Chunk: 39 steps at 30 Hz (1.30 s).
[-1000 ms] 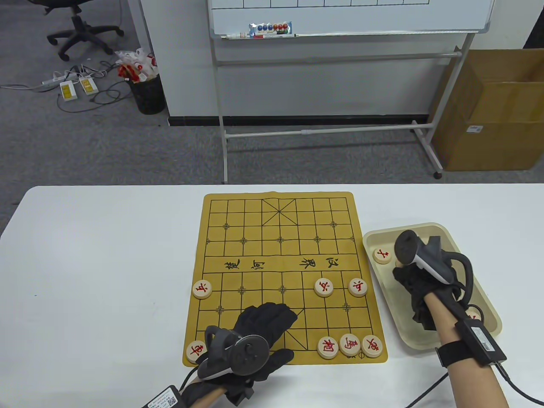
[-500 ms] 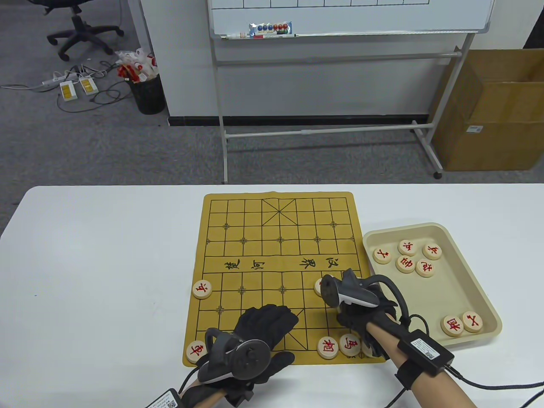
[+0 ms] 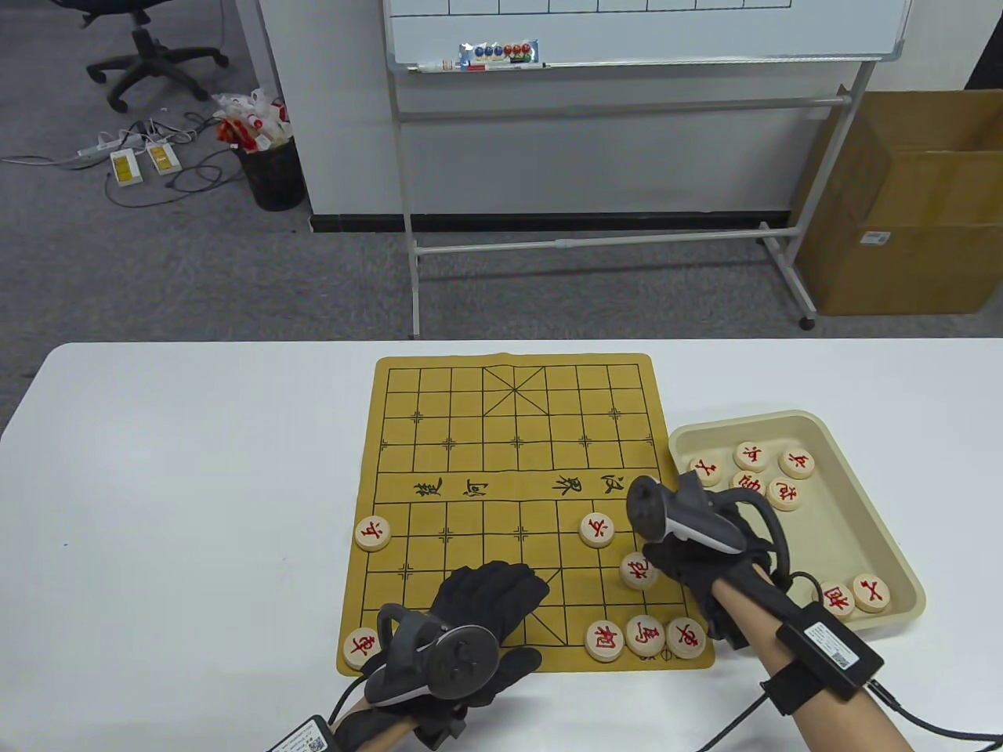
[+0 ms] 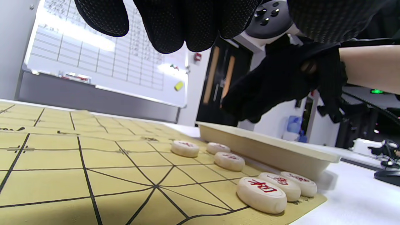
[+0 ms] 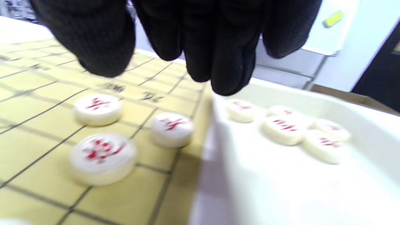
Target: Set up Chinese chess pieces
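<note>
Now: remaining pieces (image 3: 766,476) in tray (image 3: 878,540), right of board (image 3: 513,439); round discs, no long axis. Right hand (image 3: 697,568) nearer, over board's right edge, fingers loose, empty. Left hand (image 3: 482,607) flat on near board, holding nothing.

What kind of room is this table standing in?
Most likely an office or lab workroom: a rolling whiteboard stands behind the white table, a swivel office chair is on grey carpet, and a cardboard box sits nearby.

Pale wooden pieces (image 3: 641,570) lie on a matt, woven-looking board mat (image 3: 470,462); the tray (image 3: 862,548) looks smooth plastic.
</note>
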Tool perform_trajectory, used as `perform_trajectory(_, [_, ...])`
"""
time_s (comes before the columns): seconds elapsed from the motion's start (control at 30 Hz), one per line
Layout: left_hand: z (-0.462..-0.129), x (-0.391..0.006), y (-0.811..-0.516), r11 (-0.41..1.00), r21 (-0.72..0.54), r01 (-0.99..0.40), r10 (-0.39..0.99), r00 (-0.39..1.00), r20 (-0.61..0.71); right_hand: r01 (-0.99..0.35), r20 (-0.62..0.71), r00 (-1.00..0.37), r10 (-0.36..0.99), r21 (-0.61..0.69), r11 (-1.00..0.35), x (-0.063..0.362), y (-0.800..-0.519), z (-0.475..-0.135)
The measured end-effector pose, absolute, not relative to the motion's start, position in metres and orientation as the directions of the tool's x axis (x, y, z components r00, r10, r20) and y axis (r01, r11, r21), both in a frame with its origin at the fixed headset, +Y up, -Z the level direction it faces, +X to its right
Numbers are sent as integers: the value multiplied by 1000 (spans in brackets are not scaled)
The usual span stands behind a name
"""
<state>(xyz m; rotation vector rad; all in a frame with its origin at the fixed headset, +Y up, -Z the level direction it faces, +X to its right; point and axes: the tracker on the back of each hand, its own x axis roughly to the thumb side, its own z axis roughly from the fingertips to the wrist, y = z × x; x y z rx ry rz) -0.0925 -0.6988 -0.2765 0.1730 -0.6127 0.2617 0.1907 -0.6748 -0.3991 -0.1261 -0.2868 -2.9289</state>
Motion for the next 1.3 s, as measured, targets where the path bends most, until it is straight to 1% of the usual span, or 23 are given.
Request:
perform_trajectory(0.1, [-277, -92, -699, 953, 81, -291, 191, 787, 587, 227, 18, -973, -229, 220, -949, 226, -667, -401])
perform_trajectory(0.17, [-277, -92, -699, 955, 80, -286, 187, 788, 586, 237, -29, -966, -255, 287, -928, 251, -674, -402])
perform_trajectory(0.23, [-277, -92, -699, 957, 80, -280, 182, 790, 585, 227, -72, -958, -277, 401, -888, 280, -691, -403])
perform_trajectory(0.33, [-277, -91, -700, 958, 81, -274, 177, 793, 583, 247, -113, -935, -337, 476, -844, 308, -712, -400])
perform_trajectory(0.4, [-278, -90, -700, 960, 80, -268, 174, 795, 581, 294, -110, -908, -405, 524, -800, 323, -726, -396])
perform_trajectory(0.47, [-278, -90, -701, 962, 84, -262, 167, 798, 579, 327, -91, -896, -435, 528, -784, 329, -732, -393])
perform_trajectory(0.53, [-279, -91, -701, 962, 84, -259, 166, 800, 576, 334, -68, -903, -424, 512, -792, 331, -737, -390])
perform_trajectory(0.6, [-280, -91, -702, 962, 81, -259, 169, 803, 571, 345, -48, -899, -436, 536, -770, 330, -741, -387])
perform_trajectory(0.7, [-282, -92, -703, 963, 76, -259, 171, 805, 568, 425, -6, -861, -509, 541, -726, 327, -746, -386])
perform_trajectory(0.8, [-282, -91, -702, 963, 76, -257, 170, 806, 567, 457, 9, -846, -534, 527, -716, 324, -749, -386])
perform_trajectory(0.97, [-282, -91, -703, 963, 76, -259, 171, 804, 569, 468, 11, -843, -538, 510, -722, 324, -749, -387])
perform_trajectory(1.07, [-282, -92, -703, 963, 76, -259, 171, 804, 569, 470, 12, -835, -551, 537, -700, 324, -750, -386])
perform_trajectory(1.3, [-282, -91, -703, 961, 77, -265, 175, 801, 572, 496, 25, -825, -565, 511, -702, 322, -752, -387])
